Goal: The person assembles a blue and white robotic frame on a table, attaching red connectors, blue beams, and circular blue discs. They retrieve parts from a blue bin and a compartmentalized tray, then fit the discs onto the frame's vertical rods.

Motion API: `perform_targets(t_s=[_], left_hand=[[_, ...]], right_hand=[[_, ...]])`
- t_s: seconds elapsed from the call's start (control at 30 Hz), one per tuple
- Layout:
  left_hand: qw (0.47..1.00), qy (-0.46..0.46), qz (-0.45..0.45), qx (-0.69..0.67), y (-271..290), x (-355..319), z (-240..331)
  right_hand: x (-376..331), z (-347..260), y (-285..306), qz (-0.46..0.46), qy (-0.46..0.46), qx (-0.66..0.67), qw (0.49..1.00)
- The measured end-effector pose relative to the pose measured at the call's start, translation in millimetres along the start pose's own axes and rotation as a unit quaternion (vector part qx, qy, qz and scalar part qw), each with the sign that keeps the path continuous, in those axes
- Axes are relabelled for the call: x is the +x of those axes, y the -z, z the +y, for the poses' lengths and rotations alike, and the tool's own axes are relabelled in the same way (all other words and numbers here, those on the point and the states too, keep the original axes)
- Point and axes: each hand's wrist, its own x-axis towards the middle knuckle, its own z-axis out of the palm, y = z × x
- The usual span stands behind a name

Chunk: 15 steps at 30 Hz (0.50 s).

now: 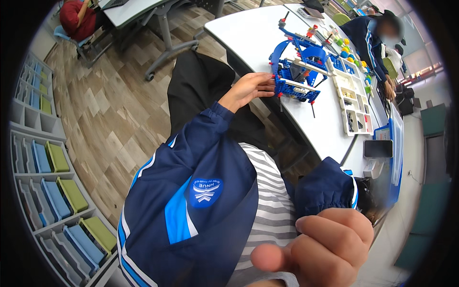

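Note:
A blue building-brick model (299,71) with white beams, red pins and dark axles stands on the white table near its left edge. My left hand (252,88) reaches to its near left side. The fingers there are stretched out, with the tips at the model's edge; whether they press on it I cannot tell. Close to the camera, at the lower right, I hold up my right hand (330,241) with its fingers curled into a loose fist and the thumb pointing left. Nothing shows in that hand, and it is apart from the model.
Right of the model lies a white sorting tray (340,88) with small parts in compartments. A dark phone (377,149) and a blue folder (396,153) are farther right. Across the table another person (366,40) leans in. Drawer shelves (52,191) line the left.

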Motion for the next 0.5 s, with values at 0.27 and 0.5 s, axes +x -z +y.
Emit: perform_targets(t_s=[0.27, 0.5], left_hand=[[1.0, 0.004, -0.002, 0.021, 0.2, 3.8, -8.7], [0.999, 0.002, 0.004, 0.054, -2.2, 0.6, -5.3]], right_hand=[[1.2, 6.9, -1.6, -0.025, 0.054, 0.073, 0.996], [-3.4, 12.8, -14.3, 0.019, 0.084, 0.096, 0.992]])
